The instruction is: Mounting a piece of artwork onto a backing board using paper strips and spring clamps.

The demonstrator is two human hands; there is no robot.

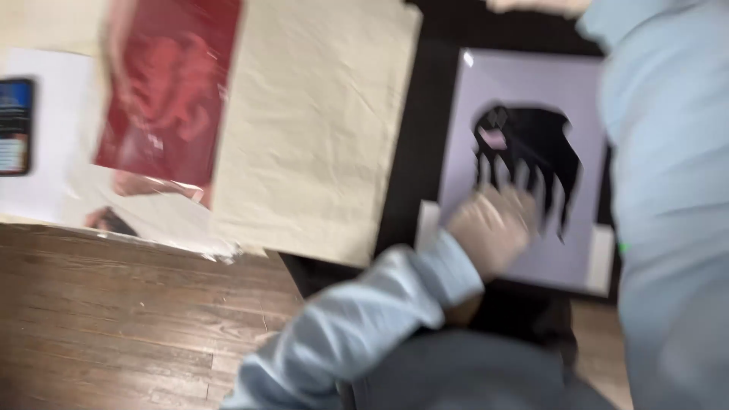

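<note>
Your right sleeve (668, 212) fills the picture's right edge; its hand is out of view. The cream sheet (315, 129) lies left of the lilac sheet with a black cut-out figure (531, 152) on the dark worktop (425, 114). Your left hand (493, 224) rests on the lilac sheet's lower edge, blurred, so I cannot tell its fingers' spread. Press unevenly and the sheet may slide or crease.
</note>
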